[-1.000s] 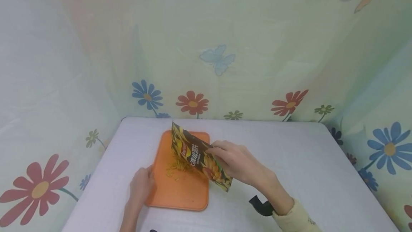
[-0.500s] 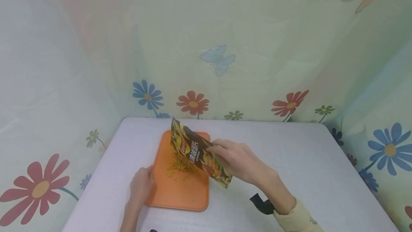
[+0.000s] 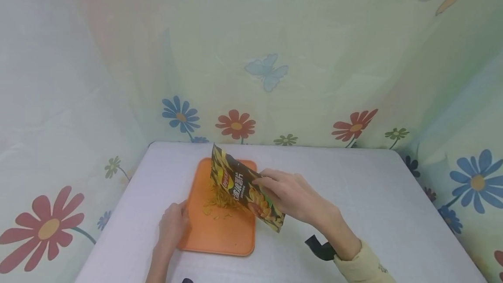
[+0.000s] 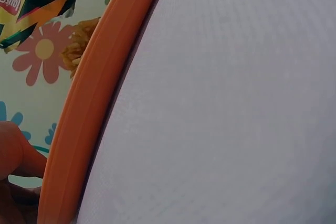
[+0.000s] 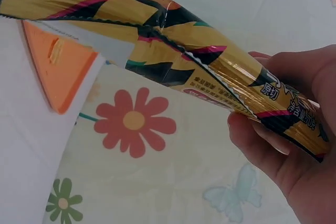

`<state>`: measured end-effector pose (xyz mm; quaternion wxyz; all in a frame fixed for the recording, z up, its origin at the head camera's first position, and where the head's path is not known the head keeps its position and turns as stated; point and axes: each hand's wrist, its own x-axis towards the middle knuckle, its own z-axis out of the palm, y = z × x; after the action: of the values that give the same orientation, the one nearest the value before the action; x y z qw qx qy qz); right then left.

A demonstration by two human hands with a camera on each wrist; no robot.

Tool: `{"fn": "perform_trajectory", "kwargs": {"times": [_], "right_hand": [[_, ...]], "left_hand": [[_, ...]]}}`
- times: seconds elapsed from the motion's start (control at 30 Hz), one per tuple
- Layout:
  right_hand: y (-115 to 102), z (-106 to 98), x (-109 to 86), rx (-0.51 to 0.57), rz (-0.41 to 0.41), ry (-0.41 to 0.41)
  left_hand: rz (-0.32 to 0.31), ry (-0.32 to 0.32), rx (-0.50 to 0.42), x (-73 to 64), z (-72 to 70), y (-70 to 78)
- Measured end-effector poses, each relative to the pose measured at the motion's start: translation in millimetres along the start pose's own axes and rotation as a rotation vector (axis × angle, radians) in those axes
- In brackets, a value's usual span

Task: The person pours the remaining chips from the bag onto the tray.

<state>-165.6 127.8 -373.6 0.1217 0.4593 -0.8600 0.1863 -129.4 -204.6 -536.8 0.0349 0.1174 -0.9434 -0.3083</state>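
My right hand (image 3: 294, 198) grips a dark and yellow chip bag (image 3: 235, 178) by its side. The bag hangs tilted above the orange tray (image 3: 224, 239). Under the bag lies a heap of yellow chips (image 3: 222, 198), partly hidden by it. In the right wrist view, thumb and fingers pinch the bag (image 5: 173, 45) from both sides. My left hand (image 3: 172, 226) holds the tray's left edge. The left wrist view shows its fingers (image 4: 18, 153) against the tray's wall (image 4: 86, 114), with some chips (image 4: 81, 45) above the rim.
A white-covered table (image 3: 353, 187) bears the tray. Near my right forearm is a black curved object (image 3: 320, 248), partly hidden. A small dark thing (image 3: 187, 280) shows at the bottom edge. Flower-printed curtains (image 3: 306, 56) hang behind the table and at the sides.
The bag's far end rises a little, then shifts slightly to the right. A few more chip pieces lie on the tray by the heap. My left hand has stayed still.
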Motion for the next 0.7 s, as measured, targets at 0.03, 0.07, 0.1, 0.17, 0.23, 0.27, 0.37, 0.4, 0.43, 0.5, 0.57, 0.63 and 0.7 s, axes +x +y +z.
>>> {"fn": "perform_trajectory", "kwargs": {"times": [0.03,0.07,0.1,0.17,0.23,0.27,0.37,0.4,0.43,0.5,0.57,0.63,0.7], "right_hand": [[0.4,0.7,-0.5,0.001,0.000,0.005],[0.9,1.4,-1.0,0.003,0.002,0.011],[1.4,2.2,-1.6,0.006,0.004,0.016],[2.3,3.7,-3.3,0.011,0.014,0.022],[3.0,5.1,-5.1,0.017,0.028,0.021],[3.2,5.7,-6.1,0.021,0.037,0.020],[3.6,7.5,-9.5,0.028,0.065,0.025],[3.7,8.1,-10.6,0.030,0.074,0.030],[3.8,8.7,-11.7,0.032,0.083,0.035],[3.9,10.2,-14.0,0.035,0.098,0.053],[4.5,12.1,-16.3,0.044,0.109,0.072],[5.1,14.3,-19.2,0.045,0.111,0.098],[6.0,16.6,-22.7,0.045,0.109,0.128]], "left_hand": [[0.000,-0.002,-0.003,-0.1,-0.6,0.8],[0.000,-0.002,-0.004,0.1,-0.8,1.1],[-0.003,-0.003,-0.006,0.1,-1.2,1.8],[-0.005,-0.007,-0.004,0.2,-1.8,2.7],[-0.007,-0.009,-0.002,0.3,-2.2,3.4],[-0.004,-0.007,0.002,0.2,-2.5,3.7],[0.002,-0.011,-0.003,-0.5,-3.2,4.2],[0.004,-0.010,-0.002,-0.8,-3.5,4.1],[0.006,-0.009,0.000,-1.0,-3.7,4.0],[0.014,-0.008,-0.006,-1.8,-4.2,4.0],[0.015,-0.006,-0.002,-2.3,-4.4,3.7],[0.011,-0.005,0.002,-2.3,-4.3,3.2],[0.001,-0.007,0.005,-2.3,-3.8,2.6]]}}
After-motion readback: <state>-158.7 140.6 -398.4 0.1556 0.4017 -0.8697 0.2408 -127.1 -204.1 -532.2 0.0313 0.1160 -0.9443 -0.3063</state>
